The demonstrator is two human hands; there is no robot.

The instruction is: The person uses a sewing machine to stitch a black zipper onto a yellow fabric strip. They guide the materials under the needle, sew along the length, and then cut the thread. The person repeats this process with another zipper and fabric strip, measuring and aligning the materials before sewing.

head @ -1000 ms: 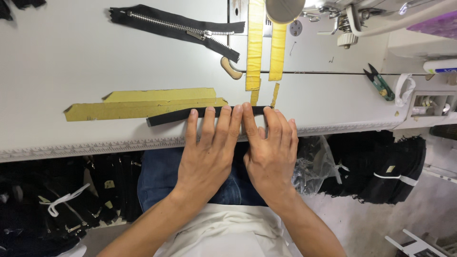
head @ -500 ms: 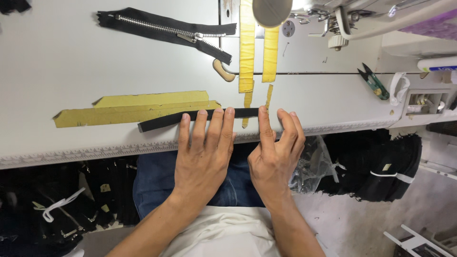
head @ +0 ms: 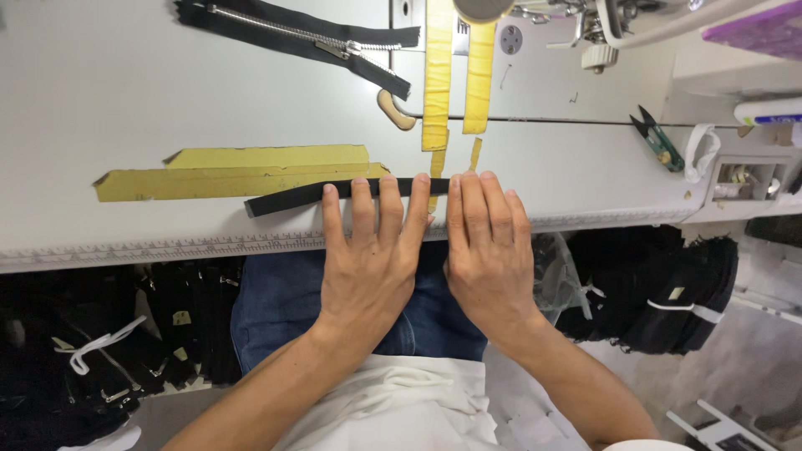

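Black strip (head: 284, 197) near table edge (head: 167, 247)

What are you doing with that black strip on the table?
A person sits at a white sewing table with both hands flat, fingers pressing on a long black strip near the table's front edge. The left hand and the right hand lie side by side. Just behind the strip is a band of yellow tape stuck to the table. A black zipper lies farther back, and small snips rest to the right.
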